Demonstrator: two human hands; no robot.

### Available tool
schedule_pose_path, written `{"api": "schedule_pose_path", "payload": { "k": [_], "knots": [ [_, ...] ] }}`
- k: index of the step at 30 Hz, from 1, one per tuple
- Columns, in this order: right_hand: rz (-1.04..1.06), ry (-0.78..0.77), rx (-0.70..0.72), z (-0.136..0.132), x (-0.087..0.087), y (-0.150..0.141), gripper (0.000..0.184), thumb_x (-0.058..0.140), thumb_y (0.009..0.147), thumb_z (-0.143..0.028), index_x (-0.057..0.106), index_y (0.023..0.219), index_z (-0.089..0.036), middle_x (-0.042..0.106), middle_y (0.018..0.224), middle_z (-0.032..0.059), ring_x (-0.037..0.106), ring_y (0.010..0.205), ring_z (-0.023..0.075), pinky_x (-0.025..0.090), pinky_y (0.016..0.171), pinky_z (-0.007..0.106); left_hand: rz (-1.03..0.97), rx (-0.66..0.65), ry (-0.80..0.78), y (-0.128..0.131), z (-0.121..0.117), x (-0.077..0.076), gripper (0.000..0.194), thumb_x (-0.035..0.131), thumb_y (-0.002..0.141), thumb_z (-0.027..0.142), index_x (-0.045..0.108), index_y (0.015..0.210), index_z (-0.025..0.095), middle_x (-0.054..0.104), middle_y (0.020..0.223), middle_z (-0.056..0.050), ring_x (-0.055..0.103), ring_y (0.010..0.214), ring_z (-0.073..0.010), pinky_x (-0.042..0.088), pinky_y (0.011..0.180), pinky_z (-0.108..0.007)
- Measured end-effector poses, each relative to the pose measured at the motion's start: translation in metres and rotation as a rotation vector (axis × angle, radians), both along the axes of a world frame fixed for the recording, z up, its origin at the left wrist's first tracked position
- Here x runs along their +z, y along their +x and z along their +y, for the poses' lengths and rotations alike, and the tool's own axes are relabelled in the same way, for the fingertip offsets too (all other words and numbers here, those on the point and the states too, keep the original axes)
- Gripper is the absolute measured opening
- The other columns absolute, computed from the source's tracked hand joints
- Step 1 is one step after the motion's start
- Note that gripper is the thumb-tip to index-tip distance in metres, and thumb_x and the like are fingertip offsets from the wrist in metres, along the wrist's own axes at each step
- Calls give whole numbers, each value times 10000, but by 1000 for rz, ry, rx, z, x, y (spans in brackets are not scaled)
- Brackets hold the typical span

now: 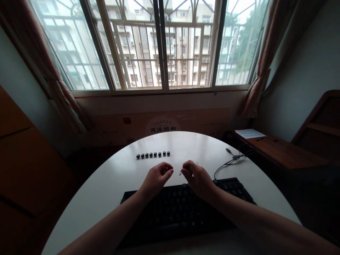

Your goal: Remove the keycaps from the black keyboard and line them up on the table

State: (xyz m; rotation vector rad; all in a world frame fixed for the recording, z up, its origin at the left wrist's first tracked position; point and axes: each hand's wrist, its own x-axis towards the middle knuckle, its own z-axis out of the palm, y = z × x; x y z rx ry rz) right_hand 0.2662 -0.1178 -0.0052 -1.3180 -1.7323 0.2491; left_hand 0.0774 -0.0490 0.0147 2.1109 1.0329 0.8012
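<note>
A black keyboard point(175, 209) lies on the white table under my forearms, its near side dim in shadow. Over its far edge, my left hand point(155, 179) curls with thumb and fingertips close together; anything between them is too small to make out. Facing it across a narrow gap, my right hand point(198, 179) is also pinched. By its fingertips shows a tiny dark piece point(180, 173), held or on the table, I cannot tell. Thin wire point(196, 163) pokes out behind the right hand. Several black keycaps point(153, 154) stand in a row beyond my left hand.
The keyboard's cable point(225, 164) runs right in a loose knot, its plug on the round white table point(106, 184). To the right is a lower wooden surface point(287, 150) with a paper sheet point(250, 133). A barred window point(164, 46) and curtains are ahead.
</note>
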Motion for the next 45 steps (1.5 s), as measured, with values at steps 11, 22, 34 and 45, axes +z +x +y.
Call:
{"api": "schedule_pose_path", "payload": {
  "k": [11,22,34,45],
  "knots": [
    [122,3,20,3,4,1,214,461,963,-389,540,907,-198,615,679,1,552,574,143,383,580,245,-3,153,247,-13,13,34,306,634,792,407,637,996,179,710,830,-35,606,619,-152,502,611,-281],
    [140,-37,37,4,3,2,180,472,954,-365,552,919,-208,587,644,-16,505,533,132,373,543,233,384,18,476,22,113,39,260,537,845,328,720,969,193,712,959,-70,638,866,-217,483,833,-337],
    [140,-81,87,3,3,1,168,473,955,-341,550,887,-208,573,636,-20,484,524,124,368,542,225,662,-52,397,58,153,-4,175,626,834,282,751,956,260,591,1314,-95,449,1270,-324,306,1059,-533],
    [109,-100,91,2,5,1,187,472,955,-348,562,879,-203,587,641,-16,519,546,126,376,566,225,780,-12,374,54,150,-4,282,673,778,306,708,1058,294,563,1350,-63,434,1297,-295,312,1077,-503]
  ]
}}
